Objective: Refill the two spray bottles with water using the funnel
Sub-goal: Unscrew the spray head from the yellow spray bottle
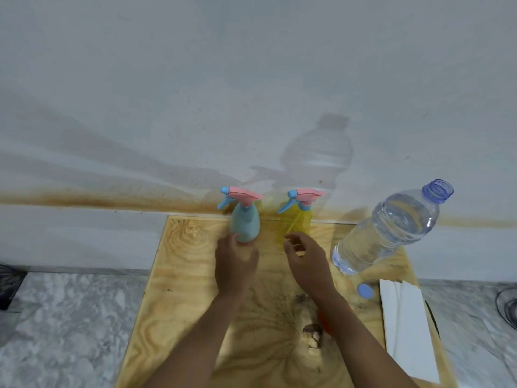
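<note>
Two spray bottles stand upright at the far edge of the plywood board, both with pink and blue trigger heads on. The blue spray bottle (245, 224) is on the left, the yellow spray bottle (299, 219) to its right. My left hand (236, 260) is at the blue bottle's base, thumb touching its lower left side and fingers relaxed below it. My right hand (306, 257) hovers just in front of the yellow bottle with fingers loosely spread, holding nothing. An orange object (324, 320), possibly the funnel, shows partly under my right forearm.
A large clear water bottle (389, 228) stands uncapped at the right of the plywood board (181, 275). Its blue cap (365, 291) lies on the board in front of it. A folded white sheet (405, 326) lies along the right edge. A wall rises directly behind.
</note>
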`<action>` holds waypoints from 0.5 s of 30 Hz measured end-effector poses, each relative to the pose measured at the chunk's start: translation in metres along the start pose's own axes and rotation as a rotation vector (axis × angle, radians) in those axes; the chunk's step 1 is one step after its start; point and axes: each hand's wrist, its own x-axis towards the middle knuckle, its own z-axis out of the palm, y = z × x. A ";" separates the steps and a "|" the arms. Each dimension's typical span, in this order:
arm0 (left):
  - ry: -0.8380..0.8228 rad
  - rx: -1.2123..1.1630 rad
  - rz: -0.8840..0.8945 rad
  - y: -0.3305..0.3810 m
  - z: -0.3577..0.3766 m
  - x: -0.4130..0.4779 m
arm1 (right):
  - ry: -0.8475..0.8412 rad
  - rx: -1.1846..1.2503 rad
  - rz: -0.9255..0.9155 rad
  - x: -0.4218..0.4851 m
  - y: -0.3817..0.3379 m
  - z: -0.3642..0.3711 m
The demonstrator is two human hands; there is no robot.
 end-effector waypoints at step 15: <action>-0.328 -0.068 0.039 0.046 0.116 0.036 | 0.014 0.069 0.078 0.062 0.019 -0.030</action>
